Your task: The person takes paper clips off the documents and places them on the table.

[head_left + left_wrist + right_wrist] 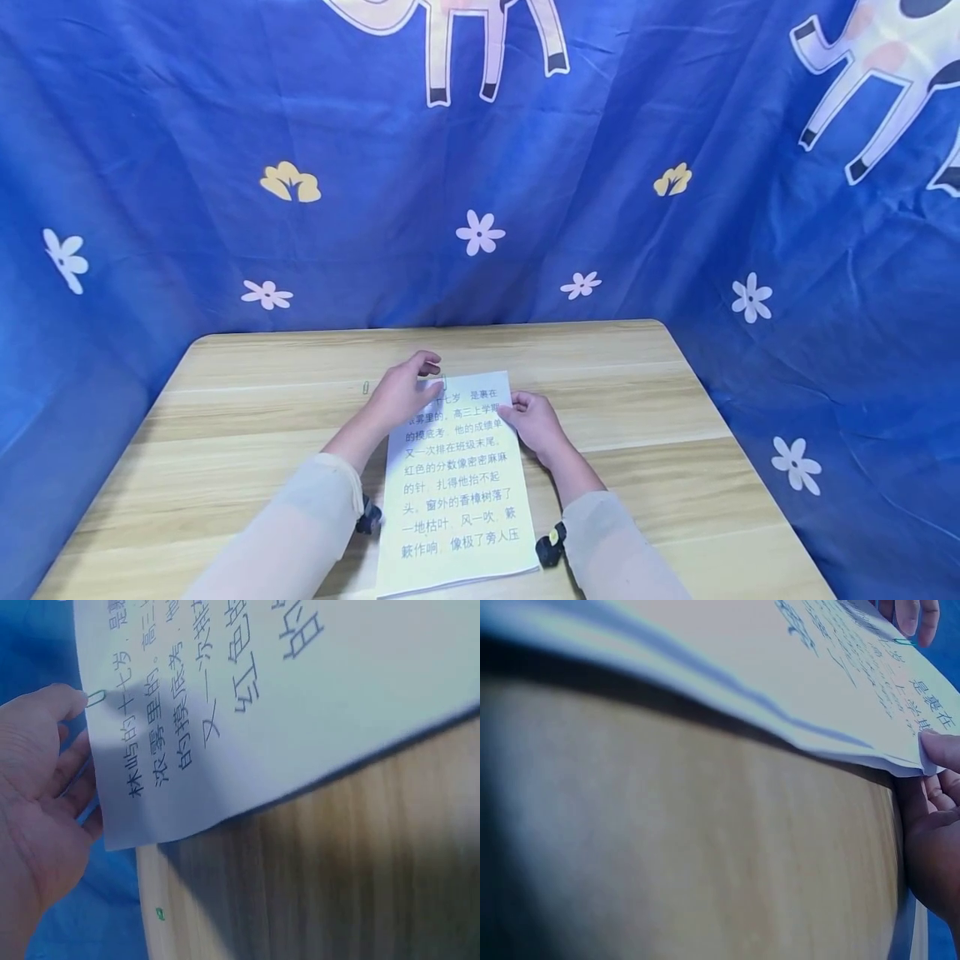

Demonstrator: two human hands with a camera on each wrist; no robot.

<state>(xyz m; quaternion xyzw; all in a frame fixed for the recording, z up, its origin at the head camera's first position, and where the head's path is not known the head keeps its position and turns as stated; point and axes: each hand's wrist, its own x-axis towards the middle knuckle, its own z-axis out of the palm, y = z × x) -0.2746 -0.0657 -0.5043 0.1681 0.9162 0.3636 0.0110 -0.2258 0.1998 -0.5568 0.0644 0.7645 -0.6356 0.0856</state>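
Note:
A stack of white paper sheets (457, 500) printed with Chinese characters lies lengthwise before me. Along its top edge sits a green paper clip (96, 698), sticking out slightly past the edge. My left hand (405, 392) is at the upper left corner; in the left wrist view its thumb tip meets the clip's outer end, while the other fingers extend beyond the edge, partly hidden by the paper. With thumb on top and fingers beneath, my right hand (534, 423) pinches the right edge near the upper corner. The right wrist view shows this edge slightly raised.
Another green paper clip (365, 387) lies on the wooden table (247, 417), left of the stack. A blue curtain (375, 208) with flowers and cartoon animals hangs behind the table and along its sides. Dark straps (551, 546) are worn at both wrists.

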